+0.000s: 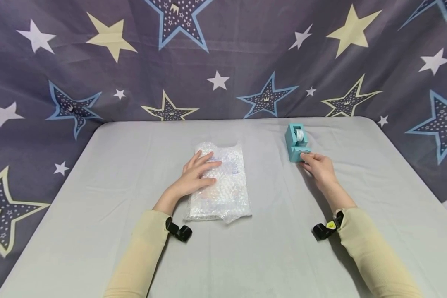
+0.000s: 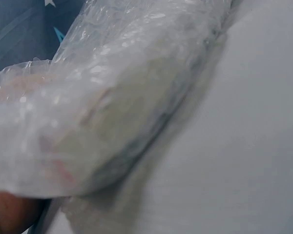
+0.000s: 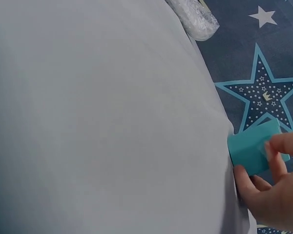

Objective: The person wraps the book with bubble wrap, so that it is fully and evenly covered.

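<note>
A flat package in clear bubble wrap (image 1: 228, 194) lies left of centre on the table. My left hand (image 1: 195, 174) rests on its upper left part, fingers spread and fairly straight. In the left wrist view the wrap (image 2: 132, 97) fills much of the picture, blurred, with a dark underside along its edge. A teal tape dispenser (image 1: 293, 142), with a white roll of tape (image 1: 299, 135) in it, stands at the back right. My right hand (image 1: 320, 167) is at its near end, thumb and index pinching the tape's end by the cutter; its other fingers are close to the dispenser's base (image 3: 251, 148).
A pale grey cloth (image 1: 275, 256) covers the table. Behind and beside it hangs a dark curtain with stars (image 1: 245, 62). Each wrist carries a black camera mount (image 1: 180, 232) close over the cloth.
</note>
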